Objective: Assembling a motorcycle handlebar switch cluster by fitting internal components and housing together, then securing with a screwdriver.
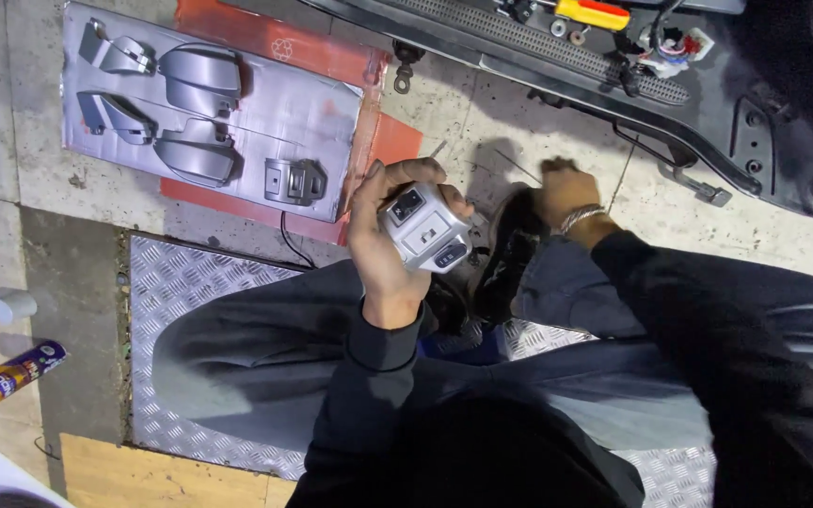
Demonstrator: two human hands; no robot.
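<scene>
1. Left hand wrapped around a silver switch housing, fingers curled over its top edge, thumb beneath.
2. Right hand down on the concrete floor, knuckles up; grip impossible to tell.
3. Housing: boxy, painted silver, three dark buttons facing up, held above the lap near the checker-plate mat top edge.
4. Fingertips of right hand hidden; small object beneath blurred.

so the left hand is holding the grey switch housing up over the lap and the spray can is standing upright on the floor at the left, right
Not quite. The left hand does hold the grey switch housing over the lap, but the spray can is lying on its side on the floor at the left, not standing upright. The head view shows this.
</scene>
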